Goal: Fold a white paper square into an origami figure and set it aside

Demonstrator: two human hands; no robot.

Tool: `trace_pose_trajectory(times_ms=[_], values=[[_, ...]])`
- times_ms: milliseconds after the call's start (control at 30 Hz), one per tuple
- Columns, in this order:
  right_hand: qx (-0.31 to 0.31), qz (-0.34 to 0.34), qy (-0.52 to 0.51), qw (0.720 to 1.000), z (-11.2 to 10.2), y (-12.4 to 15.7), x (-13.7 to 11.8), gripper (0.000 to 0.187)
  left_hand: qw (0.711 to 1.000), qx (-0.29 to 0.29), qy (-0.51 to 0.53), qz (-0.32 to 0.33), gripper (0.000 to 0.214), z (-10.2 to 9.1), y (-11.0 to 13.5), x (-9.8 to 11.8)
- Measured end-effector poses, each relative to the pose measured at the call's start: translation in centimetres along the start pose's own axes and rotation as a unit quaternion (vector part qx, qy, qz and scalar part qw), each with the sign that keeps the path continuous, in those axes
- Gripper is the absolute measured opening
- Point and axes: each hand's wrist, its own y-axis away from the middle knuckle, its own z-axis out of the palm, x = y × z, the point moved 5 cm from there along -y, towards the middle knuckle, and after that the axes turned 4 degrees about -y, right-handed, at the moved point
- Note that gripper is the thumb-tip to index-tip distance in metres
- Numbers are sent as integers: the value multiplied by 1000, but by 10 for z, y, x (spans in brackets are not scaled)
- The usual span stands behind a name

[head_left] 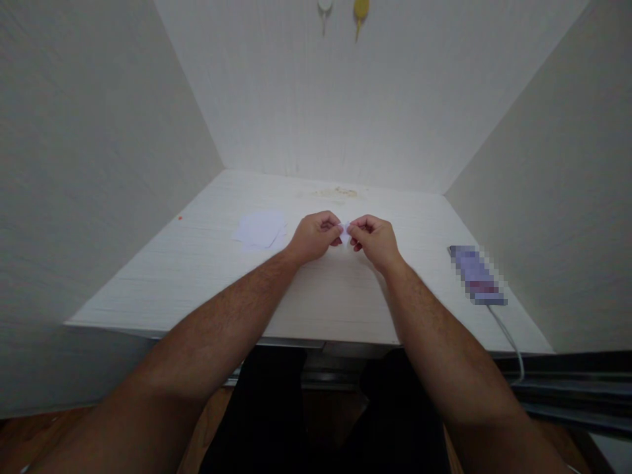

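Between my two hands is a small piece of white paper (345,232), pinched from both sides above the middle of the white desk (326,299). My left hand (318,234) grips its left edge between thumb and forefinger. On the other side, my right hand (374,238) has its thumb and fingertips closed on the right edge. The paper looks folded, but most of it is hidden by the fingers. Left of my left hand, several loose white paper sheets (261,228) lie in an overlapping pile.
A blurred-out phone-like device (478,275) lies at the desk's right side, its white cable (508,339) running over the front edge. Walls enclose the desk on the left, back and right. A white hook (324,6) and a yellow hook (361,9) are on the back wall.
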Motion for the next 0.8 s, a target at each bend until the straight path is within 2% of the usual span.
trace_pose_trajectory(times_ms=[433,567,800], values=[[37,-24,39,998,-3,-1,0,15,999,38,35,-7,13,-4,-4,-4],[28,-23,35,999,-2,-1,1,14,998,43,49,-10,16,-4,-4,-4],[14,-21,35,999,1,0,0,14,999,31,5,-10,14,-4,-2,-3]])
